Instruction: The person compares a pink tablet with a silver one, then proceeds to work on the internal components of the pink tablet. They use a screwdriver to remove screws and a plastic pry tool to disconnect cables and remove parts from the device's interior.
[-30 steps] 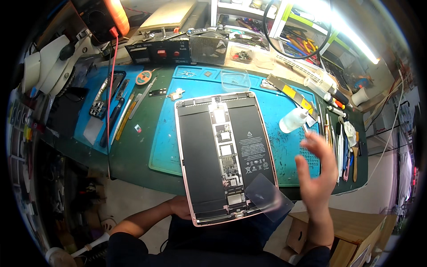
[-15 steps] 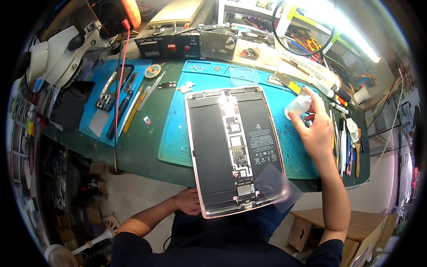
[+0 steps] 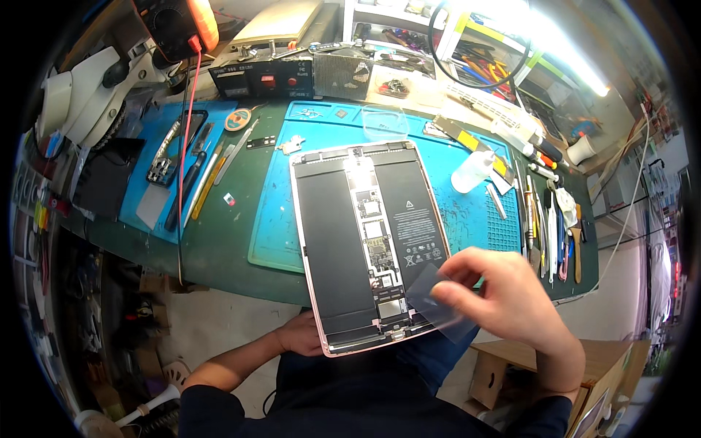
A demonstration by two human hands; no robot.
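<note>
An opened tablet lies tilted over my lap and the front of the mat, its dark batteries and central circuit board exposed. My left hand grips the lower left edge, with its fingers partly hidden beneath the tablet. Over the lower right corner hangs a thin clear plastic sheet. My right hand is curled at this sheet's upper right edge, thumb and fingers pinched on it. A translucent white bottle stands on the blue mat, apart from my hands.
Beneath the tablet's far end lies the blue work mat. Tweezers, brushes and other tools line the right side. At left, a smaller blue mat holds a phone frame and a screwdriver. A multimeter hangs at the upper left.
My right hand has let go of the white bottle, leaving it on the mat, and moved down and toward me to the clear sheet. My left hand keeps its hold on the tablet.
</note>
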